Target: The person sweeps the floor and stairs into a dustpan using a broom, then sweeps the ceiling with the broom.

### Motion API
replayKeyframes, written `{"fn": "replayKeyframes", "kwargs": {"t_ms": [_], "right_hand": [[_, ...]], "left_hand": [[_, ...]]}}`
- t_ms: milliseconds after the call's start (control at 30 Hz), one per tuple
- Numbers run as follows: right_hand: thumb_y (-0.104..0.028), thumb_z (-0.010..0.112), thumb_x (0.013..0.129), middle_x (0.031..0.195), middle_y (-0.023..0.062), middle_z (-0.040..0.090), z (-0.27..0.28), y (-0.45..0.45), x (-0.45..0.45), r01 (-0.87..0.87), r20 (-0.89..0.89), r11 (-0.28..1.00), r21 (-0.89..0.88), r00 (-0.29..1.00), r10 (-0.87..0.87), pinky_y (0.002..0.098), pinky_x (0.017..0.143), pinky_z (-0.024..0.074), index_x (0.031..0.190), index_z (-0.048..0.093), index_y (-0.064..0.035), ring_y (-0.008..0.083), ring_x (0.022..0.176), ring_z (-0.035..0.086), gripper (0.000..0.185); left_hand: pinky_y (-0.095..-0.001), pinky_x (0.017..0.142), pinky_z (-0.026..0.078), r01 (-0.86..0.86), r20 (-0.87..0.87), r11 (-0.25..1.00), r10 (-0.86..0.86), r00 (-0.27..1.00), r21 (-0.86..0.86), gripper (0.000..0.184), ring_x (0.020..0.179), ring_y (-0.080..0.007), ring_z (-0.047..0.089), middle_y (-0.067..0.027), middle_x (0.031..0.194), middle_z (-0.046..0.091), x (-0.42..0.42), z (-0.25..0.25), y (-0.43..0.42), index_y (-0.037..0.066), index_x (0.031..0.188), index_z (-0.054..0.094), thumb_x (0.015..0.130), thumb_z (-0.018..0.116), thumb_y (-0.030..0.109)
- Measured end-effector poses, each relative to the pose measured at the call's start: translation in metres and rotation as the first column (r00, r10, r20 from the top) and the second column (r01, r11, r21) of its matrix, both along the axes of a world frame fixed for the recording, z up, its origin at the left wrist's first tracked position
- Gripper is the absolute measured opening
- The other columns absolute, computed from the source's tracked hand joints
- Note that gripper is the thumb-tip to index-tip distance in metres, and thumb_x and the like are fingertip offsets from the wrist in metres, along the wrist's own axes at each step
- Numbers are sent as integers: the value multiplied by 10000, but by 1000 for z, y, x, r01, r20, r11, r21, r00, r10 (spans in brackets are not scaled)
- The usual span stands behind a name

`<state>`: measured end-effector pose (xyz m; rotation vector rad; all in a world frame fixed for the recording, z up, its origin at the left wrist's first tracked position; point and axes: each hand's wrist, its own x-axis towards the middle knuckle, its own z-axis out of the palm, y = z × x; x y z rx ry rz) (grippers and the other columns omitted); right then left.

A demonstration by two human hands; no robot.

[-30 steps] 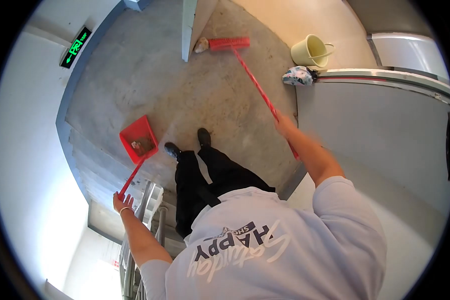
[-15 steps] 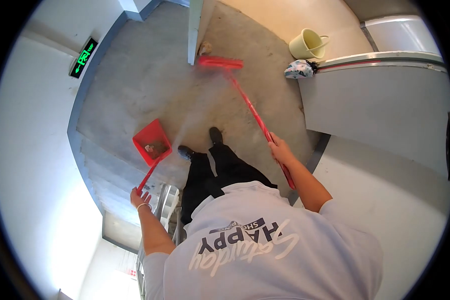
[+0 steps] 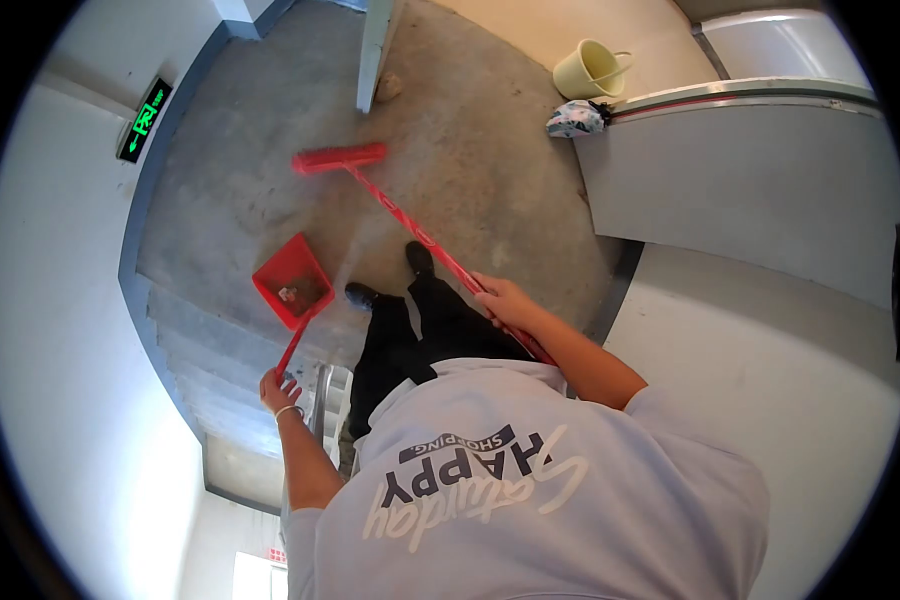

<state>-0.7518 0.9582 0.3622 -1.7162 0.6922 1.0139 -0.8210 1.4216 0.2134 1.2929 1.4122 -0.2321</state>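
Observation:
My right hand [image 3: 500, 300] is closed around the red handle of a broom [image 3: 398, 212]. The broom's red bristle head lies on the concrete floor ahead of my feet, beyond and to the right of the dustpan. My left hand [image 3: 278, 388] grips the upper end of the handle of a red dustpan [image 3: 300, 258]. Some dirt and a pale scrap [image 3: 288, 294] lie inside the pan, whose open side faces away from me. Part of the broom handle's near end is hidden by my right forearm.
Steps [image 3: 205, 350] go down at the left, beside a metal railing [image 3: 320, 400]. A door edge [image 3: 372, 60] stands ahead with a brownish lump [image 3: 388, 87] at its foot. A cream bucket [image 3: 588, 72] and a patterned bag [image 3: 577, 119] are by the grey panel [image 3: 730, 185] at right.
The broom head has swept from beside the door edge toward the left and nearer to me, closer to the dustpan. My right hand has moved left and lower. The dustpan stays nearly in place.

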Motion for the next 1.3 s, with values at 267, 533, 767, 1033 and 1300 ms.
{"fn": "replayKeyframes", "kwargs": {"t_ms": [267,533,767,1033,1300], "right_hand": [[-200,467,852,625,42,461,40,-47,-17,180,70,972,-150,983,-171,263,372,391,1344,355,-168,112,424,431,506],[-176,454,859,578,20,478,-60,-151,29,301,394,935,-188,895,-209,265,387,396,1133,509,-46,106,434,467,308],[-116,465,817,579,102,522,-141,-183,116,348,379,838,-420,907,-187,351,462,436,891,519,-31,221,494,546,125],[-166,455,861,685,82,517,-48,-91,-43,196,209,964,-179,965,-157,299,544,454,1354,328,-136,169,573,517,509],[-173,479,838,650,94,521,21,-141,-33,265,109,940,-214,963,-247,319,457,433,1330,373,-143,165,484,501,503]], "left_hand": [[-366,458,473,34,-21,999,-34,999,-6,351,617,-279,579,-94,891,564,-4,-6,14,132,1030,572,750,557,344],[-426,567,489,81,-64,997,-82,995,-9,426,737,-318,579,-111,942,544,-3,4,16,99,1097,537,778,545,381],[-406,576,510,65,-108,998,-63,992,15,406,746,-305,591,-91,911,559,3,16,-1,140,1108,545,779,525,378],[-408,610,499,-5,-131,1000,7,991,15,393,770,-299,587,-78,904,558,5,12,-2,163,1086,556,763,540,387],[-414,660,492,-32,-184,999,33,982,5,438,801,-291,581,-63,912,555,10,19,-7,177,1090,555,728,583,423]]}}
